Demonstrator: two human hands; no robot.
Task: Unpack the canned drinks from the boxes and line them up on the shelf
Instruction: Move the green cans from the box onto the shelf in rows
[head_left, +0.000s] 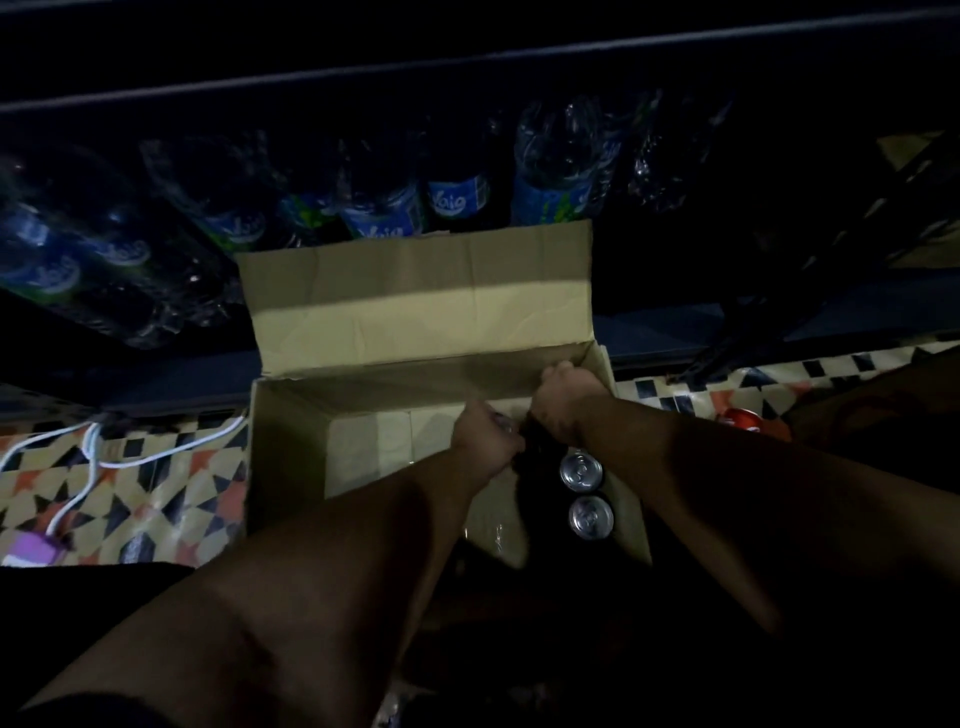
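Both hands reach into the open box (291, 467) at frame centre: the left hand (483, 441) curls around a can (503, 422), while the right hand (563, 402) is curled over dark cans, its grip unclear. Lifting straight up should spare the two cans (582, 470) at lower right.

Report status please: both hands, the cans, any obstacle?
Left hand and right hand both down in the cardboard box, fingers curled on dark cans, grip partly hidden. Two silver can tops remain beside them. Raised box flap stands before the water bottles.
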